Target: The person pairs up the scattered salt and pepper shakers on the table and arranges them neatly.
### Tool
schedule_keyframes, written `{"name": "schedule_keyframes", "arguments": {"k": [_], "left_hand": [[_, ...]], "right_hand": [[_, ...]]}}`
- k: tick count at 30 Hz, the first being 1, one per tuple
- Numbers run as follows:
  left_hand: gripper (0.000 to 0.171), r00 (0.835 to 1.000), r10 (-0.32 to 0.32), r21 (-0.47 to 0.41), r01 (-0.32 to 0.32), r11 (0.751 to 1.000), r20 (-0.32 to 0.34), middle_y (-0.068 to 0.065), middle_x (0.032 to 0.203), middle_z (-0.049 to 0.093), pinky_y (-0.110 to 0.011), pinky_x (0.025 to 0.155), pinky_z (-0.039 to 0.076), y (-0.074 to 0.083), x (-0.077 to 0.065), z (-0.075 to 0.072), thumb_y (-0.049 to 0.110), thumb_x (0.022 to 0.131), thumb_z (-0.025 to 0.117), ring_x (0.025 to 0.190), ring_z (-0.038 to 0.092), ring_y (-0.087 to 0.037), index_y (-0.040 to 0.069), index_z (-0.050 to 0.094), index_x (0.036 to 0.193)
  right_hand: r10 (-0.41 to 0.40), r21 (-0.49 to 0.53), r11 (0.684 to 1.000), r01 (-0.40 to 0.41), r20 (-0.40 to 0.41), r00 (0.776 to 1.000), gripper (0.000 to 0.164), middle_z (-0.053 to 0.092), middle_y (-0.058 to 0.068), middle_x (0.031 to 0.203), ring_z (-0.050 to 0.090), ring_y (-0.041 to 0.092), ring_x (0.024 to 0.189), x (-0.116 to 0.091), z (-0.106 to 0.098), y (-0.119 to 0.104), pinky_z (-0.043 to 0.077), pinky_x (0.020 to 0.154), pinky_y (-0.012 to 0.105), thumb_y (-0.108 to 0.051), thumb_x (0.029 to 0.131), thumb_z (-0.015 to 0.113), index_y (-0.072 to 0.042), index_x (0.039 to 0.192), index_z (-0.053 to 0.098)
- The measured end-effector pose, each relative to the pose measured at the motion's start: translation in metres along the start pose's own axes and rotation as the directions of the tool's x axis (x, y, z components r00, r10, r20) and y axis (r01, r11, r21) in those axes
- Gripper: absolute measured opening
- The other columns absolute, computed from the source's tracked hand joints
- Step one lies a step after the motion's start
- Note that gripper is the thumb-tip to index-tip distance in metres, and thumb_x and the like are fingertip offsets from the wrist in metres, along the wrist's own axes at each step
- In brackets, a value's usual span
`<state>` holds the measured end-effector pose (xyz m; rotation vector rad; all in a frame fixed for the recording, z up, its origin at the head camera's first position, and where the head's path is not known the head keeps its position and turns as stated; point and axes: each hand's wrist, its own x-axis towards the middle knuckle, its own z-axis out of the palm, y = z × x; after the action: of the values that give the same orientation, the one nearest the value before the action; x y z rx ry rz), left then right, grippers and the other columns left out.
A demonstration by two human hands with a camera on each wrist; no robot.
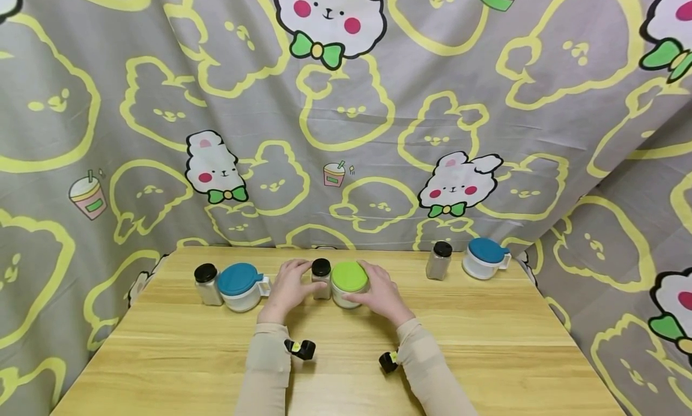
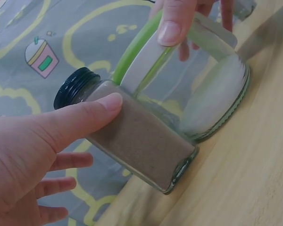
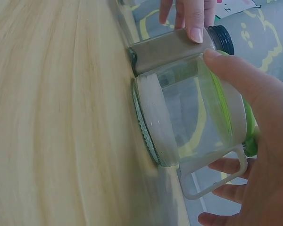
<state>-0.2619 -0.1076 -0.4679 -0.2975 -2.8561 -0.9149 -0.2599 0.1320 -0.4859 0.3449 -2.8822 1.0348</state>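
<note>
A square glass spice jar with a black cap and grey-brown powder stands upright on the table. My left hand holds it, thumb across its front and fingers to the far side. Right beside it stands a round glass seasoning jar with a green lid, a white handle and white contents at the bottom. My right hand holds this jar, thumb at the front near its rim. The other fingers reach behind, past the handle. The index fingertips are partly hidden behind the jars.
On the left stand another black-capped jar and a blue-lidded jar. A further black-capped jar and blue-lidded jar are at the back right. A patterned curtain hangs behind the wooden table.
</note>
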Motion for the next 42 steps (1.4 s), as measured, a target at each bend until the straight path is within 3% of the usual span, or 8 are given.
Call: {"name": "schedule_keyframes", "arguments": {"k": [12, 42], "left_hand": [[0.07, 0.999, 0.027, 0.039, -0.026, 0.999, -0.035, -0.014, 0.14, 0.054, -0.059, 0.11, 0.033, -0.0024, 0.0021, -0.0011, 0.048, 0.081, 0.074, 0.136, 0.04, -0.039, 0.009, 0.057, 0.136], [0.07, 1.0, -0.004, 0.007, 0.004, 1.0, -0.001, -0.013, 0.144, 0.051, -0.063, 0.11, 0.031, -0.0008, 0.0003, -0.0024, 0.049, 0.081, 0.074, 0.139, 0.038, -0.038, 0.012, 0.056, 0.138]], "right_hand": [[0.004, 0.006, 1.0, -0.004, -0.004, 1.0, 0.1, 0.044, 0.01, 0.15, 0.036, 0.034, 0.14, 0.0044, 0.0027, -0.0036, 0.035, 0.105, 0.061, -0.06, 0.071, 0.078, -0.018, 0.151, 0.036], [0.0, 0.023, 1.0, 0.0, -0.031, 1.0, 0.1, 0.048, 0.013, 0.144, 0.04, 0.035, 0.137, 0.0035, 0.0091, -0.002, 0.037, 0.104, 0.06, -0.06, 0.07, 0.078, -0.016, 0.15, 0.036]]}}
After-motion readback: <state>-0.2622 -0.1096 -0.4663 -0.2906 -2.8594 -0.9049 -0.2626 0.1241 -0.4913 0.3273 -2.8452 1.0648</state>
